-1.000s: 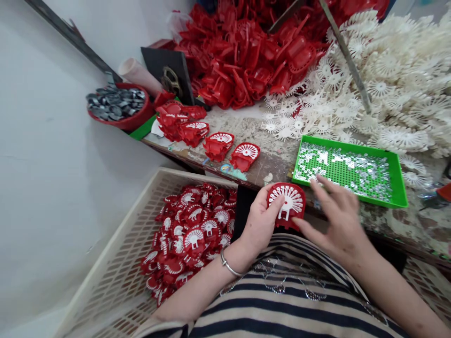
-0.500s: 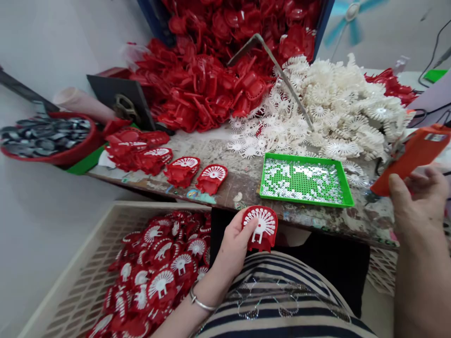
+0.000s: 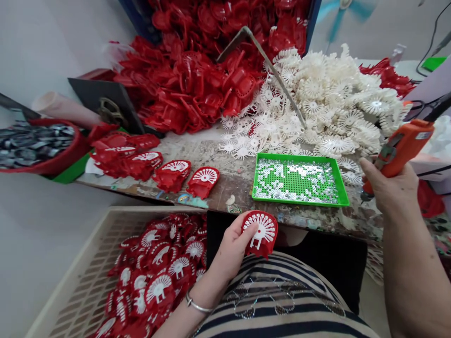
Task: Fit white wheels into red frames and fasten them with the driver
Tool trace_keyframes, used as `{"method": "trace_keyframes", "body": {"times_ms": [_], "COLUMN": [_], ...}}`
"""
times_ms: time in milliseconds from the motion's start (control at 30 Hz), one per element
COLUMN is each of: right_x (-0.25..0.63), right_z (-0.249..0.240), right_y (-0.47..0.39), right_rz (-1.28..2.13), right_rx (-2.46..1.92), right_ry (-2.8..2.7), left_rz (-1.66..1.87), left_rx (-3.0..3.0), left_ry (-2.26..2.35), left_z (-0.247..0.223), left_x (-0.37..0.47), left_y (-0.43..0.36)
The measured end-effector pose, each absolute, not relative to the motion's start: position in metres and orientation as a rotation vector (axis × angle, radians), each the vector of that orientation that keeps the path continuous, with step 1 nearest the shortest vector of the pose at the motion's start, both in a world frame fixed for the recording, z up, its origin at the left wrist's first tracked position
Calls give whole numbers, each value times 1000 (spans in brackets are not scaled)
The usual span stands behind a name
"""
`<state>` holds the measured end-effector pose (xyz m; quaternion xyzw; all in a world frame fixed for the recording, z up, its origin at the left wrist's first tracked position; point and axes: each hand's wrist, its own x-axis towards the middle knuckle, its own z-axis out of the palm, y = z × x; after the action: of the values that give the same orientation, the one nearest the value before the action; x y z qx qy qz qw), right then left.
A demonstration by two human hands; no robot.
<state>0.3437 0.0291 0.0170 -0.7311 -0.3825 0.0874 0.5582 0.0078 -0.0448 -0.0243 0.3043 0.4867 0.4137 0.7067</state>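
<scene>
My left hand (image 3: 232, 246) is closed around a red plastic part (image 3: 268, 246), its thumb resting on the white fan-shaped piece (image 3: 262, 227) set in the part's face. They are just above my lap, in front of the table edge. To the right, my right hand (image 3: 394, 185) grips an orange electric screwdriver (image 3: 408, 143), whose tip slants down toward the tabletop. Between the hands, farther back, a green tray (image 3: 299, 203) holds many small silvery screws or washers (image 3: 271, 183). Several red parts with white fan pieces (image 3: 203, 182) stand in a row at the table's front edge.
Behind lie a heap of red plastic parts (image 3: 197, 89) and a pile of white fan pieces (image 3: 327, 94), with a bent metal bar (image 3: 275, 70) over them. A white crate (image 3: 77, 263) of assembled parts stands below left. A red basin (image 3: 79, 145) holds dark pieces.
My right hand has moved left and slightly up with the screwdriver, which is now more upright. My left hand keeps its hold on the red part. The whole view has shifted slightly.
</scene>
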Motion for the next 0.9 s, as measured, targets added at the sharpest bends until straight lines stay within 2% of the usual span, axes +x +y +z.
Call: {"method": "trace_keyframes", "body": {"times_ms": [167,367,467,567,700,900], "right_x": [332,327,307,274,233,212], "right_z": [34,58,75,84,70,37], "right_y": [37,39,43,57,89,121], "right_rz": [409,387,401,619,828,828], "right_rx": [-1642,-1750,-1538,-1260,-1109,-1107], "right_ry": [-689,-712,-851,-929,-1029,-1168], "left_rz": [907,907,903,895,883,880], "left_rx": [742,732,733,744,720,686], "left_ry": [1078,1072,1087,1094,1094,1114], "left_z": [-27,-24,-24,-24,-24,-22], "left_x": [7,3,1,-1,-4,-10], "left_y": [-43,-41,-39,-37,-33,-29]}}
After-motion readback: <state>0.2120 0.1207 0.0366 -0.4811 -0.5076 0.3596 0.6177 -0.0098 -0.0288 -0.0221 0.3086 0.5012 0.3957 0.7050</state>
